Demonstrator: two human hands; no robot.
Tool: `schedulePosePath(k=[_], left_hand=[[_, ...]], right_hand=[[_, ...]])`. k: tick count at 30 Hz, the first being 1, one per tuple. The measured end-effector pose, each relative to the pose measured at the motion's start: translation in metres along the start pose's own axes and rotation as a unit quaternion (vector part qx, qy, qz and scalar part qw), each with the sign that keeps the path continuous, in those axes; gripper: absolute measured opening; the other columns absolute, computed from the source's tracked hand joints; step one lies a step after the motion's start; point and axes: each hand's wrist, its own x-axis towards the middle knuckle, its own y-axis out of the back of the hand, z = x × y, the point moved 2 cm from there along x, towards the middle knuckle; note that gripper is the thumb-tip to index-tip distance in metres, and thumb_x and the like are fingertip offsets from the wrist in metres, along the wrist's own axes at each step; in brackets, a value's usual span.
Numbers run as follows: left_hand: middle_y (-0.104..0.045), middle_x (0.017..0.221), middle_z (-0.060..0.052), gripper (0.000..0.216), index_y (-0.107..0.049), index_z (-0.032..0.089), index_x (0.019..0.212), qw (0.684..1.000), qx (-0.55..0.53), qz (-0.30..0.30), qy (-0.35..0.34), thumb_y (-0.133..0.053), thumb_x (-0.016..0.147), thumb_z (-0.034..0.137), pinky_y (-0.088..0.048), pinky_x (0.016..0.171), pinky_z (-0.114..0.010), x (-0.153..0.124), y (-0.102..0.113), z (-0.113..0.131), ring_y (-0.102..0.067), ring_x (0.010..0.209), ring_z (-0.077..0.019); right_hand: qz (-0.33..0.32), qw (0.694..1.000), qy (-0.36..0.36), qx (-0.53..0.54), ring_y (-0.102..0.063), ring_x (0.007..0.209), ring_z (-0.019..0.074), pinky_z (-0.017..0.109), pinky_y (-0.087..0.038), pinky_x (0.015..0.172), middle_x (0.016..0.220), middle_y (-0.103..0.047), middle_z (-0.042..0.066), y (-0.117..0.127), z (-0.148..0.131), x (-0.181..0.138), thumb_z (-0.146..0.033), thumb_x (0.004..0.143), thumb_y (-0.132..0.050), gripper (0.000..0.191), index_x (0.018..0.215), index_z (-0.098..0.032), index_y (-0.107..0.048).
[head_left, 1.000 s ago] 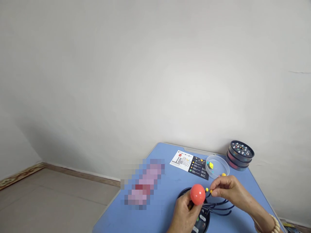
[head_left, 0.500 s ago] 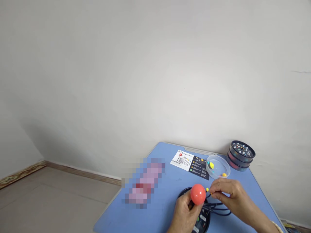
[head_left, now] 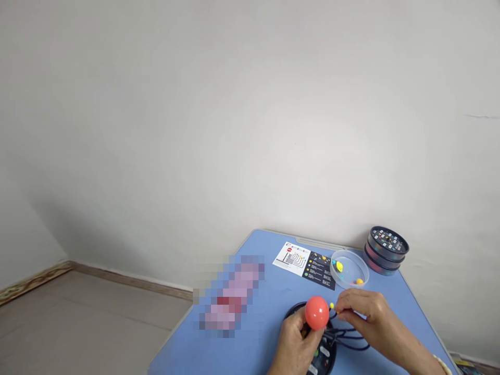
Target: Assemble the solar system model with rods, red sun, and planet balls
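My left hand (head_left: pixel 294 341) is closed beneath a glossy red ball (head_left: pixel 316 312), gripping the model at its centre; the fingers partly hide the part below the ball. Under that hand lies a round black base (head_left: pixel 325 358) with printed labels. Several thin curved black arms (head_left: pixel 353 345) fan out from the model to the right. One arm carries a small yellow bead (head_left: pixel 332 305) beside the ball. Thumb and fingertips of my right hand (head_left: pixel 369 316) are pinched just right of that bead, on a tiny orange piece (head_left: pixel 338 312) mostly covered by the fingers.
Behind the hands, a printed instruction sheet (head_left: pixel 304 264) lies on the blue table (head_left: pixel 273 307). A clear round dish (head_left: pixel 352 265) with yellow, orange and turquoise pieces overlaps it. Stacked round boxes (head_left: pixel 386 251) stand at the back right. A pixelated pink item (head_left: pixel 239 291) is at left.
The whole view has shifted very slightly. Both hands keep the same grip and place on the model.
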Motion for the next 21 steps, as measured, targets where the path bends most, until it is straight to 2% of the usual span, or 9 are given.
schedulePosePath(k=[6, 11, 16, 18, 21], left_hand=[[-0.053, 0.067, -0.001, 0.019, -0.056, 0.016, 0.069, 0.999, -0.027, -0.017, -0.003, -0.057, 0.078, 0.032, -0.042, 0.065, -0.027, 0.000, 0.000, 0.006, -0.047, 0.067, -0.0173], [-0.035, 0.064, 0.005, 0.022, -0.045, 0.020, 0.064, 0.995, -0.082, -0.047, 0.007, -0.060, 0.073, 0.032, -0.033, 0.057, -0.025, 0.004, -0.002, 0.014, -0.032, 0.062, -0.0129], [-0.028, 0.060, 0.006, 0.029, -0.039, 0.021, 0.057, 0.994, -0.061, -0.079, 0.045, -0.062, 0.070, 0.033, -0.026, 0.054, -0.027, 0.007, -0.001, 0.019, -0.025, 0.060, -0.0120], [-0.029, 0.060, 0.006, 0.030, -0.039, 0.021, 0.056, 0.994, -0.051, -0.076, 0.057, -0.063, 0.069, 0.033, -0.026, 0.054, -0.027, 0.008, -0.002, 0.020, -0.025, 0.060, -0.0121], [-0.034, 0.062, 0.004, 0.026, -0.048, 0.019, 0.059, 0.994, -0.052, -0.068, 0.074, -0.066, 0.068, 0.035, -0.028, 0.055, -0.027, 0.011, -0.005, 0.020, -0.029, 0.061, -0.0128]], right_hand=[[-0.004, 1.000, -0.001, 0.019, -0.063, 0.078, 0.0148, 0.025, -0.049, 0.070, 0.088, -0.067, 0.003, -0.001, -0.001, 0.000, -0.012, 0.093, -0.053, 0.016, 0.089, -0.022, -0.065], [0.015, 0.999, 0.007, 0.031, -0.064, 0.077, 0.0147, 0.024, -0.050, 0.068, 0.087, -0.066, 0.004, -0.002, 0.000, 0.000, -0.012, 0.092, -0.054, 0.016, 0.088, -0.021, -0.067], [0.022, 0.999, 0.011, 0.035, -0.064, 0.076, 0.0143, 0.023, -0.050, 0.068, 0.086, -0.067, 0.004, -0.004, 0.001, 0.001, -0.012, 0.091, -0.055, 0.017, 0.089, -0.021, -0.068], [0.025, 0.999, 0.009, 0.038, -0.064, 0.076, 0.0146, 0.023, -0.051, 0.068, 0.086, -0.068, 0.004, -0.004, 0.001, 0.002, -0.012, 0.091, -0.054, 0.017, 0.088, -0.021, -0.069], [0.035, 0.998, 0.009, 0.047, -0.065, 0.076, 0.0146, 0.023, -0.051, 0.069, 0.084, -0.069, 0.004, -0.004, 0.002, 0.002, -0.013, 0.091, -0.055, 0.015, 0.089, -0.021, -0.068]])
